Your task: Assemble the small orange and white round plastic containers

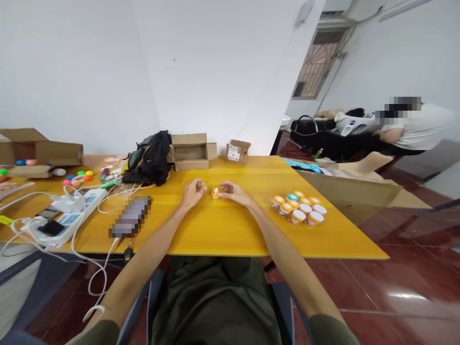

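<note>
A small orange-and-white object [215, 193], looking like a lid or a tiny capped jar, stands on the yellow table [215, 230] between my two hands. To its left is my left hand [194, 192], with fingers curved, thumb apart from them and nothing visible in the grasp. My right hand [234, 193] curves on the other side, thumb and fingers spread apart. Its thumb tip comes very close to the small object; whether it touches I cannot tell. Farther right sits a cluster of several clear jars [297, 217] with orange, white and teal lids.
Two cardboard boxes, one open [190, 155] and one smaller [237, 152], stand along the wall beside a black bag [153, 160]. A phone [131, 216], a power strip [77, 215] and white cables lie left. Beyond the table's right edge is a large carton [338, 191]; a person [420, 129] sits farther off.
</note>
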### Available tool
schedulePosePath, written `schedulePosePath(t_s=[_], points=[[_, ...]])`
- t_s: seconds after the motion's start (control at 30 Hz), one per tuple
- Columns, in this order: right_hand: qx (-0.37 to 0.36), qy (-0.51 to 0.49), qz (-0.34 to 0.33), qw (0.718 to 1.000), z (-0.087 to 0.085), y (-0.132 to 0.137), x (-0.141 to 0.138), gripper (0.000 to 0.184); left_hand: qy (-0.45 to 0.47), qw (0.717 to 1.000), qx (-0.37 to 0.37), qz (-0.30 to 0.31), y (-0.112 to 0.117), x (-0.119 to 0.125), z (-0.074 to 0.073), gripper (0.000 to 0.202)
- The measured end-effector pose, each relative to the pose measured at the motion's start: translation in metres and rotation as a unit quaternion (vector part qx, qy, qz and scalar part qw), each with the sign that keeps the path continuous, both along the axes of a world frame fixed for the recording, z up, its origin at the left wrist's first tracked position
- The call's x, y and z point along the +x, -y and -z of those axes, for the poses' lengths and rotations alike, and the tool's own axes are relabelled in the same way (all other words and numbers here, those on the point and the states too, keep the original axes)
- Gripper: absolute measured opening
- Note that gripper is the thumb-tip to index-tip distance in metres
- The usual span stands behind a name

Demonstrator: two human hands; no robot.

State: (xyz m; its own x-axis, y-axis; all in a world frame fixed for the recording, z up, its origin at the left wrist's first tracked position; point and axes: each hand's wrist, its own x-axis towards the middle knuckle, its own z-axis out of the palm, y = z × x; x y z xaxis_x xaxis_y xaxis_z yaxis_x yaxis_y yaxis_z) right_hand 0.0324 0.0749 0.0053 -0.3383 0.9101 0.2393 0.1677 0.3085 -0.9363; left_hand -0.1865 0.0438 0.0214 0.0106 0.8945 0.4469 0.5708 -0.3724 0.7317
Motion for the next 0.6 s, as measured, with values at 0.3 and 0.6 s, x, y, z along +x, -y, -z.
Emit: schedulePosePath(t_s=[0.3,0.6], points=[[0.067,0.087,-0.011,0.994,0.007,0.002,-0.021,0.036,0.116,0.992,-0.006,0.058,0.004,0.016,-0.003,0.026],[0.076,0.087,-0.021,0.993,0.004,0.005,-0.022,0.032,0.086,0.996,-0.006,0.029,0.000,0.015,0.001,0.019]])
